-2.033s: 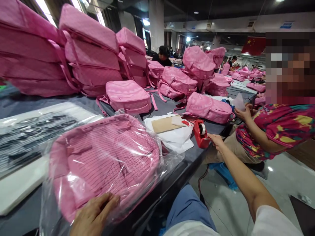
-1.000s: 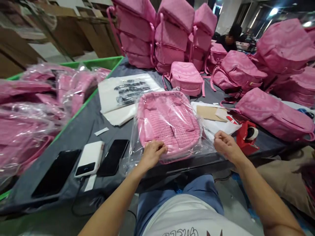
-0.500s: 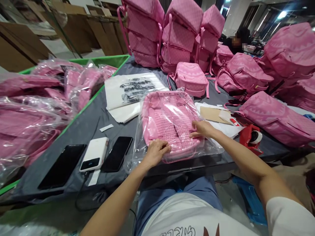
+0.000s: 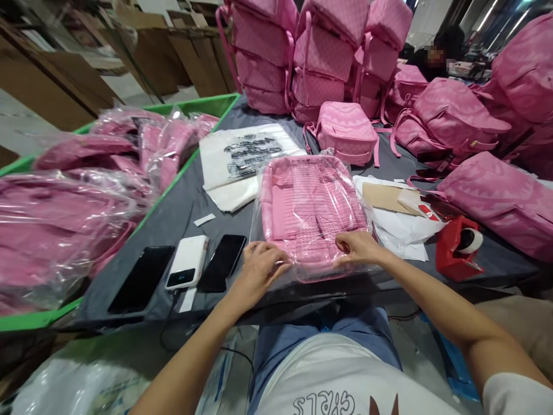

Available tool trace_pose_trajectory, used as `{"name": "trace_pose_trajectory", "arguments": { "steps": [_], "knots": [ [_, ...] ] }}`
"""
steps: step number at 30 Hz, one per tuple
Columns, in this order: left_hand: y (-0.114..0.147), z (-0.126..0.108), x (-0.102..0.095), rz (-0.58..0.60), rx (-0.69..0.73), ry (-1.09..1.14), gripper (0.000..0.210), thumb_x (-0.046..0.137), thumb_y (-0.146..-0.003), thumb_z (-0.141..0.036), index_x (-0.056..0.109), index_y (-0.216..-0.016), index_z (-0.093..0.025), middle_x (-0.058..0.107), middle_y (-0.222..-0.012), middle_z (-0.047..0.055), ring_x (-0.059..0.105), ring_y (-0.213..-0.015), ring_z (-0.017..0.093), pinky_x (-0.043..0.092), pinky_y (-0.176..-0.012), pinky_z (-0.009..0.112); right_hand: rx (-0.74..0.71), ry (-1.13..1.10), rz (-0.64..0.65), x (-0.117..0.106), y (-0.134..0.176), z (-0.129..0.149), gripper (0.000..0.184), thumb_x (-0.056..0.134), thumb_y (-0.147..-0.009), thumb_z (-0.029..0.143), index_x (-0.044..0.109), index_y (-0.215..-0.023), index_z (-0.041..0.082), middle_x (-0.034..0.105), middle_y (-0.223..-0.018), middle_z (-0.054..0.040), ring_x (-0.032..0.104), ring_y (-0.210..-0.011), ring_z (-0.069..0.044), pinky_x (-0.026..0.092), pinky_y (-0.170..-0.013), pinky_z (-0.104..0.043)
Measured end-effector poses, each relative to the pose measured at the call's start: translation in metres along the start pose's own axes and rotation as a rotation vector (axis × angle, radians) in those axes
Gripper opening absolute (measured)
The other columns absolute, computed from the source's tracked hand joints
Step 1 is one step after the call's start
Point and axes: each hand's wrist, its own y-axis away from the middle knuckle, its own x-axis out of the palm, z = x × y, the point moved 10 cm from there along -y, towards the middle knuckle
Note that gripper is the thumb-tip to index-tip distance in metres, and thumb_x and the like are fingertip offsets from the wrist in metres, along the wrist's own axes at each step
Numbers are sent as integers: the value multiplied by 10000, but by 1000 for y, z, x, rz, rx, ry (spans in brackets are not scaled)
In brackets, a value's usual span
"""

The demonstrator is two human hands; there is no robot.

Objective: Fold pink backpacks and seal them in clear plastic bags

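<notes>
The left hand (image 4: 260,271) is at the near left corner of a pink bag (image 4: 296,199), fingers bent and narrow, the thumb along the film (image 4: 319,249); whether they pinch it I cannot tell. The right hand (image 4: 362,248) touches the bag's near right part, fingers curled close to the thumb, their hold likewise unclear. The bag lies flat in its clear film at the near edge of the desk (image 4: 184,202), which has a dark grey cover.

Beyond the bag's far left corner is a white stack (image 4: 242,153) with black print; to its right, white paper (image 4: 404,236) under brown card (image 4: 384,197), then a red tape dispenser (image 4: 451,253). Left of the hands lie two phones (image 4: 140,280), with a white power bank (image 4: 189,256) between them.

Pink backpacks (image 4: 347,129) fill the far side, some in tall stacks. Left of the desk, a green-rimmed bin (image 4: 43,320) holds film-wrapped bags (image 4: 64,225). Behind stand brown cartons (image 4: 71,86); far right, a dark-clothed person (image 4: 447,49).
</notes>
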Motion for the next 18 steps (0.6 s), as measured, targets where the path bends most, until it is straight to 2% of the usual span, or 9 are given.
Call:
{"name": "trace_pose_trajectory", "arguments": {
  "steps": [3,6,8,10,12,14,15,16,18],
  "knots": [
    [6,23,-11,-48,-90,-47,130,650,-924,-331,753,-892,-259,759,-936,39,607,-998,240,265,-1129,459,-2,-11,-42,1,-1,-3,567,756,-753,706,475,-707,215,563,-657,36,452,-580,-124,185,-594,-271],
    [1,33,-10,-54,-137,-22,129,657,-911,-331,763,-882,-263,773,-945,41,615,-1004,247,273,-1122,465,-25,-59,-111,-6,9,5,564,724,-763,732,494,-706,219,572,-668,19,474,-602,-138,237,-590,-272],
    [-3,34,-8,-48,-153,-8,130,655,-910,-330,760,-871,-264,776,-950,36,616,-1019,251,273,-1115,475,-94,-168,-218,-21,29,14,535,690,-793,737,546,-742,224,609,-725,-7,519,-654,-161,326,-612,-279],
    [-6,33,-7,-46,-155,-15,139,646,-911,-334,759,-873,-263,773,-965,38,615,-1043,258,274,-1109,485,-101,-294,-427,-46,63,5,487,671,-829,713,602,-803,231,644,-789,-29,562,-720,-184,422,-676,-301],
    [-7,30,-8,-56,-135,-36,171,623,-912,-358,760,-881,-261,767,-1003,53,612,-1081,274,293,-1096,490,56,-348,-735,-73,115,-36,438,671,-851,670,630,-827,235,652,-799,-36,578,-740,-192,469,-718,-318],
    [-8,29,-8,-51,-112,-25,238,580,-910,-415,753,-867,-257,761,-1022,69,629,-1080,286,349,-1057,477,331,-313,-1026,-89,179,-92,406,676,-850,633,635,-814,231,641,-758,-29,568,-700,-184,477,-692,-316],
    [-8,30,-7,-38,-101,-4,279,557,-905,-455,747,-855,-256,761,-1016,73,646,-1056,288,386,-1024,461,473,-287,-1129,-92,212,-119,402,676,-840,622,634,-800,225,636,-736,-27,560,-675,-179,476,-671,-312],
    [-8,32,-6,-25,-92,21,319,539,-892,-500,738,-840,-256,763,-996,73,666,-1014,288,422,-983,444,610,-264,-1197,-92,242,-143,399,678,-824,612,633,-786,218,637,-719,-28,556,-658,-176,476,-658,-309],
    [-10,38,-4,3,-72,58,383,527,-850,-590,729,-828,-266,773,-959,64,695,-921,285,478,-901,415,863,-248,-1242,-86,294,-184,378,685,-791,580,633,-747,208,657,-708,-44,572,-670,-185,484,-668,-309]
  ]
}}
